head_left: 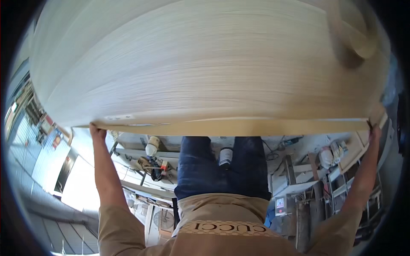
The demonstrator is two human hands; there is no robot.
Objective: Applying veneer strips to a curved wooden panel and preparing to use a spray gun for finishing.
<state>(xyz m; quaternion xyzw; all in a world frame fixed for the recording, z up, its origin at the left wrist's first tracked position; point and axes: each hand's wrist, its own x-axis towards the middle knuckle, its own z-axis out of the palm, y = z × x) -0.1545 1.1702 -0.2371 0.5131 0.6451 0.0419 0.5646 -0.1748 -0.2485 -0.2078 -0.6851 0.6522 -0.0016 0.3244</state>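
Observation:
A large pale wood-grain panel [205,72] fills the upper part of the view. Along its near edge runs a long, thin tan strip [256,127], with a narrow gap between strip and panel left of the middle. My left hand [98,130] is closed on the strip near its left end, fingers bent over the edge. Far to the right, my right hand [375,131] is closed at the strip's other end, by the panel's corner; its fingertips are partly hidden. A curled tan thing [363,40], smeared by motion, is over the panel's far right.
Below the panel, a dark can [225,157] stands between my legs. Tools and a cream-coloured container [152,146] lie on a low rack at left. White plastic packages [326,157], boards and metal frames crowd the right side. A bright sheet [81,183] is at far left.

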